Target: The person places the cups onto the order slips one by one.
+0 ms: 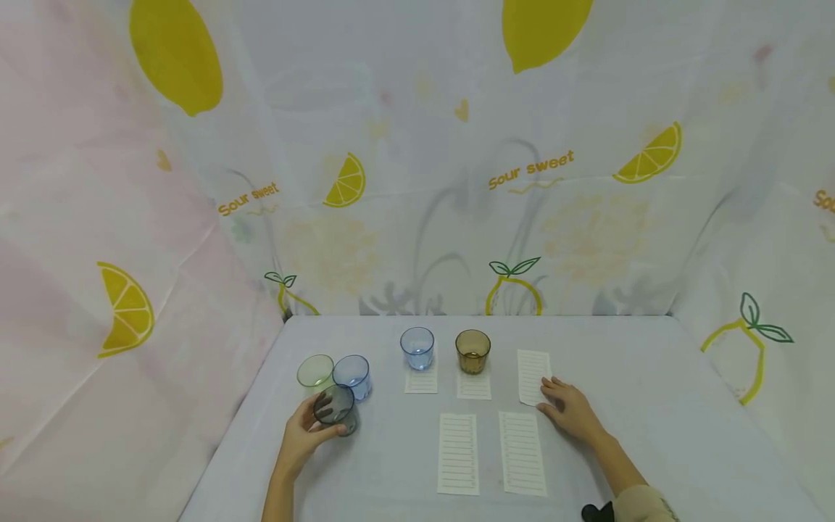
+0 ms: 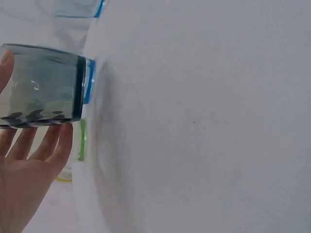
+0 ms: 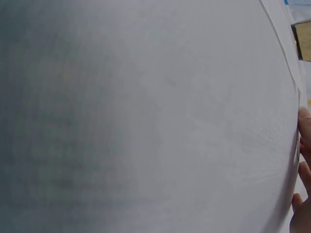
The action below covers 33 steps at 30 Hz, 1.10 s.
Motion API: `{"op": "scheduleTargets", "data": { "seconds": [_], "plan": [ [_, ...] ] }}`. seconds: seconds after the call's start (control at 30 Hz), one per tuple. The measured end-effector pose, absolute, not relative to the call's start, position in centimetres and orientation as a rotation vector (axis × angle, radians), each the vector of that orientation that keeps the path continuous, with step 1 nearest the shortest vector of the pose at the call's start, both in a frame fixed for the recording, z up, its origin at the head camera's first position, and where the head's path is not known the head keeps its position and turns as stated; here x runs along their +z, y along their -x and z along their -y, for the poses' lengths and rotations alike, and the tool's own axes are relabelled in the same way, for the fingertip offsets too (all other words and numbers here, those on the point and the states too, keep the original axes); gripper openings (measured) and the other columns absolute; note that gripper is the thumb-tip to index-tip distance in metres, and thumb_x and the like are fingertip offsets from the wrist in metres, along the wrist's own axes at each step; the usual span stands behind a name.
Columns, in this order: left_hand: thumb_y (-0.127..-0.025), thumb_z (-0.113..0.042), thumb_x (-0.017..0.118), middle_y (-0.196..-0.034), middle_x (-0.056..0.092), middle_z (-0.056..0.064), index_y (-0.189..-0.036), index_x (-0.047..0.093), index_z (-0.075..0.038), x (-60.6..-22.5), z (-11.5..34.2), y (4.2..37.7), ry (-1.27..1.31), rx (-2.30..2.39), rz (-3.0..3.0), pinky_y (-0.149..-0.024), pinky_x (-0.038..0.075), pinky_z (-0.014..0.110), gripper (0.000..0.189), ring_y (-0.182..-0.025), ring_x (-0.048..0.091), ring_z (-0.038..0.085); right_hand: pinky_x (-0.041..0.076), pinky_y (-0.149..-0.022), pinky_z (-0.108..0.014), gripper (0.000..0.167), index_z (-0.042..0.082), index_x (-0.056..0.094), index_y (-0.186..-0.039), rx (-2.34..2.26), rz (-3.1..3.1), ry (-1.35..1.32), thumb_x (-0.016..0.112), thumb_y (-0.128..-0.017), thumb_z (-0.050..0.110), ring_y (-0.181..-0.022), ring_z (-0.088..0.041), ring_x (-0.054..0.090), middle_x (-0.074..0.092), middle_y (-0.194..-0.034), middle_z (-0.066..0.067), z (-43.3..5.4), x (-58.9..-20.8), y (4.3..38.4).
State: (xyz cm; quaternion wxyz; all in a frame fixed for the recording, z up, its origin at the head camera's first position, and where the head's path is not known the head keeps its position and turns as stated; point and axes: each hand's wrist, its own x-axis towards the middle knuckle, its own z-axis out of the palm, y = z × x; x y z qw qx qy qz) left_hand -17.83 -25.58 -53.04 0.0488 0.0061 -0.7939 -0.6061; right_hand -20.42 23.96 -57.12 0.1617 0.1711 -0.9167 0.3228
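A dark grey glass (image 1: 336,410) is gripped in my left hand (image 1: 301,438), thumb on the near side and fingers on the far side. In the left wrist view the grey glass (image 2: 46,87) appears raised off the table. Just behind it stand a green glass (image 1: 316,372) and a blue glass (image 1: 353,377). My right hand (image 1: 574,413) rests at the right edge of a lined paper slip (image 1: 533,373), its fingertips touching the slip. Only the fingers of the right hand (image 3: 303,179) show at the edge of the right wrist view.
Farther back, another blue glass (image 1: 417,349) and an amber glass (image 1: 472,351) each stand on a lined slip. Two more slips, one left (image 1: 458,454) and one right (image 1: 522,454), lie nearer me. A lemon-printed curtain (image 1: 404,239) borders the white table (image 1: 385,475).
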Motion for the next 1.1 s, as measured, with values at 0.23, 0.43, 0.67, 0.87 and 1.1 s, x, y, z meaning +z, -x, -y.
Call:
{"op": "scheduleTargets", "data": {
  "seconds": [0.23, 0.43, 0.67, 0.87, 1.1],
  "plan": [
    [-0.069, 0.004, 0.079, -0.133, 0.049, 0.023, -0.135, 0.042, 0.004, -51.0, 25.7, 18.3, 0.168, -1.886, 2.419, -0.090, 0.050, 0.027, 0.075, -0.117, 0.051, 0.032, 0.038, -0.093, -0.063, 0.037, -0.016, 0.062, -0.105, 0.938, 2.611, -0.482, 0.074, -0.077, 0.004, -0.112, -0.050, 0.051, 0.058, -0.117, -0.029, -24.0, -57.0, 20.4],
    [-0.070, 0.001, 0.079, -0.126, 0.054, 0.024, -0.134, 0.045, 0.002, -49.1, 25.5, 19.1, 0.240, -1.864, 2.440, -0.085, 0.050, 0.021, 0.072, -0.111, 0.054, 0.027, 0.035, -0.095, -0.065, 0.038, -0.016, 0.062, -0.107, 0.970, 2.631, -0.453, 0.073, -0.078, 0.006, -0.114, -0.050, 0.049, 0.057, -0.120, -0.028, -23.9, -56.8, 20.2],
    [-0.073, 0.002, 0.077, -0.126, 0.053, 0.026, -0.133, 0.043, 0.005, -47.4, 24.3, 20.1, 0.319, -1.924, 2.384, -0.084, 0.051, 0.019, 0.070, -0.112, 0.055, 0.025, 0.032, -0.097, -0.065, 0.038, -0.015, 0.062, -0.107, 1.005, 2.649, -0.428, 0.073, -0.079, 0.007, -0.116, -0.049, 0.048, 0.057, -0.121, -0.027, -24.0, -56.9, 20.1],
    [-0.075, 0.003, 0.075, -0.129, 0.050, 0.027, -0.136, 0.040, 0.005, -46.6, 22.6, 21.1, 0.415, -1.977, 2.355, -0.089, 0.048, 0.019, 0.070, -0.116, 0.051, 0.033, 0.030, -0.099, -0.065, 0.038, -0.015, 0.062, -0.108, 1.039, 2.664, -0.410, 0.073, -0.079, 0.007, -0.118, -0.049, 0.046, 0.056, -0.122, -0.027, -24.1, -56.9, 20.2],
    [-0.076, 0.004, 0.073, -0.130, 0.048, 0.029, -0.137, 0.038, 0.006, -45.6, 20.4, 22.4, 0.543, -2.051, 2.315, -0.094, 0.047, 0.026, 0.070, -0.121, 0.045, 0.045, 0.029, -0.101, -0.064, 0.037, -0.014, 0.062, -0.107, 1.097, 2.669, -0.400, 0.073, -0.079, 0.007, -0.121, -0.048, 0.044, 0.056, -0.122, -0.026, -24.2, -57.0, 20.4]
  ]
}}
